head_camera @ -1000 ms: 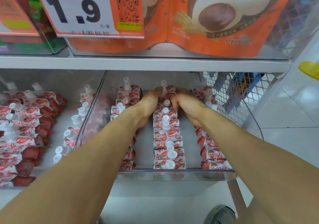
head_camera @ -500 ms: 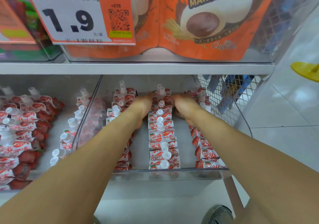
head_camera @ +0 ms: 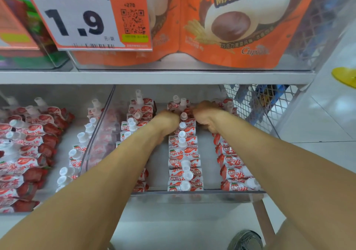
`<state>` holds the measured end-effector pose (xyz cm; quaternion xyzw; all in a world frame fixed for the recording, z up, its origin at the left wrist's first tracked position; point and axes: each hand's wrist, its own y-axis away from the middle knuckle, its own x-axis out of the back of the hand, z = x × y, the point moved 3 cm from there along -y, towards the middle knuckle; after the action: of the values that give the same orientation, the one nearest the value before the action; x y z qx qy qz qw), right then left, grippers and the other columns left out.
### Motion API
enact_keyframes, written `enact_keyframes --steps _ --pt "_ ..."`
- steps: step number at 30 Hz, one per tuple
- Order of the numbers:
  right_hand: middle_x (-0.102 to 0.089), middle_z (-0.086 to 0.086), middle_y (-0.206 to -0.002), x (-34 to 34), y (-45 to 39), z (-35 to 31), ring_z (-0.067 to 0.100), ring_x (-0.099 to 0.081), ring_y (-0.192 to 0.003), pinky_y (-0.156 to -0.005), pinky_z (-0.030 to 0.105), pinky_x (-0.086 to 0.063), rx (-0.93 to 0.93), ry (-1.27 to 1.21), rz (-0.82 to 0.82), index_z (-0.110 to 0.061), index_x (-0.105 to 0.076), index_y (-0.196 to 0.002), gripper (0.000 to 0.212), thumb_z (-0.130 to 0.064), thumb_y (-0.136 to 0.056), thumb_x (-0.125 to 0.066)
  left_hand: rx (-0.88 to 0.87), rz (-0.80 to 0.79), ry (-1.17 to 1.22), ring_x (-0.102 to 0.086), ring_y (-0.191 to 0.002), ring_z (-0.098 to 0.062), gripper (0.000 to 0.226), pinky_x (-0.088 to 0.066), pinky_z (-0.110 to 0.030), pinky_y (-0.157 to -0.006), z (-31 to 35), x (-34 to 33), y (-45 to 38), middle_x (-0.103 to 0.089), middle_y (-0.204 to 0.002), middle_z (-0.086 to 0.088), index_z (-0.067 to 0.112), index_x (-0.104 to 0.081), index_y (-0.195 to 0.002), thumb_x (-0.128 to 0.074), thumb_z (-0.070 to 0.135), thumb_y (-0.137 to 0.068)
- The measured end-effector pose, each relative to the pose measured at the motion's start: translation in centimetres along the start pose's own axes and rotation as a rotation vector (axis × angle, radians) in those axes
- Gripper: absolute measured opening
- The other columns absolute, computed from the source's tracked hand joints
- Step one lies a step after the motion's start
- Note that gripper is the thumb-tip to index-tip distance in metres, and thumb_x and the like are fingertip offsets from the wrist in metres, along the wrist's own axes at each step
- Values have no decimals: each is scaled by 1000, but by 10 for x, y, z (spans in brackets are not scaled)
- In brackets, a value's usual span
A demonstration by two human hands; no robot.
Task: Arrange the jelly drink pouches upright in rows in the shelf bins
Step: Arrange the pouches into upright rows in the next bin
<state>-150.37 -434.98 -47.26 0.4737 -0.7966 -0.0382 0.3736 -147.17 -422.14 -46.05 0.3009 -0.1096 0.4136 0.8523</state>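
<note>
Reaching deep into a clear plastic shelf bin (head_camera: pixel 192 195), a person works both hands at the far end of the middle row of jelly drink pouches (head_camera: pixel 184 161), the left hand (head_camera: pixel 167 121) and right hand (head_camera: pixel 207 118) flanking the pouches on either side, knuckles up and fingers curled down around them; exactly which pouches they grip cannot be told, since the fingertips are hidden. Toward the wrists from the fingers, the middle row runs neat and upright to the bin's front wall, caps up. A left row (head_camera: pixel 134 122) sits just outside the left hand, partly hidden by the forearm, and a right row (head_camera: pixel 234 170) outside the right hand leans somewhat, so this bin looks largely arranged, with only the back of the middle row in hand. Well beyond the left hand, the neighbouring bin's pouches (head_camera: pixel 25 153) lie tipped and heaped, apparently work left to do. Above the hands, a white shelf board (head_camera: pixel 154 77) carries orange marshmallow bags (head_camera: pixel 240 18) and a price tag (head_camera: pixel 77 18); wire mesh (head_camera: pixel 269 105) and pale floor tiles (head_camera: pixel 331 126) lie past the right hand.
</note>
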Motion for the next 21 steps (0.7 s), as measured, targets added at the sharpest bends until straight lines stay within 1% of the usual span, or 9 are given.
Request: enact_keyframes --steps 1,3,5,8,11,14,16,19,21 --pt "-69 16 -111 0 0 1 27 -68 -97 -81 32 -57 1 8 -16 -1 -64 -113 24 -18 -99 -53 0 3 14 -62 -104 -28 35 -49 -39 -96 -1 1 0 -66 -116 -17 3 -63 -106 -41 29 -103" --pt "-69 12 -103 1 8 0 23 -67 -87 -71 35 -59 48 60 7 -2 -65 -109 24 -21 -98 -55 -19 72 92 -62 -94 -28 26 -51 -39 -91 -1 3 -1 -66 -113 -19 8 -61 -91 -48 30 -99" --pt "-68 11 -97 3 8 -1 20 -62 -78 -56 26 -46 168 145 91 -4 -67 -103 23 -23 -97 -55 -65 134 141 -63 -96 -29 23 -51 -41 -92 0 4 -5 -67 -108 -17 7 -61 -97 -49 26 -98" --pt "-70 14 -93 3 12 -3 23 -64 -79 -60 28 -42 239 120 89 -4 -70 -96 24 -23 -96 -55 -93 186 128 -61 -100 -28 34 -48 -39 -93 3 6 -4 -64 -101 -11 3 -62 -105 -38 27 -102" --pt "-70 16 -95 5 13 -6 24 -64 -82 -63 29 -42 224 114 45 -1 -69 -97 31 -26 -99 -51 -132 266 127 -63 -91 -29 38 -49 -34 -80 2 8 -7 -68 -98 -16 1 -66 -103 -39 27 -101" --pt "-70 16 -95 6 9 -5 21 -63 -79 -65 28 -42 195 4 53 0 -68 -101 47 -40 -103 -43 -180 324 92 -67 -91 -31 34 -54 -43 -86 0 8 -11 -71 -102 -19 1 -69 -105 -49 27 -99" --pt "-71 13 -93 5 4 -3 18 -62 -74 -62 27 -44 156 -24 87 0 -68 -100 45 -39 -103 -47 -186 340 95 -67 -92 -32 30 -54 -46 -87 0 9 -14 -71 -103 -20 1 -70 -105 -53 24 -97" --pt "-73 10 -96 1 -4 1 20 -68 -81 -68 28 -53 82 -121 119 -2 -70 -98 34 -34 -98 -59 -169 348 82 -68 -92 -33 25 -55 -46 -86 -2 11 -20 -72 -103 -18 4 -70 -106 -54 19 -95" --pt "-73 9 -94 0 -6 1 21 -69 -81 -63 26 -52 51 -136 146 -3 -71 -96 31 -34 -96 -63 -172 351 42 -68 -92 -32 23 -55 -45 -86 -3 11 -21 -72 -103 -17 4 -70 -106 -54 16 -95"
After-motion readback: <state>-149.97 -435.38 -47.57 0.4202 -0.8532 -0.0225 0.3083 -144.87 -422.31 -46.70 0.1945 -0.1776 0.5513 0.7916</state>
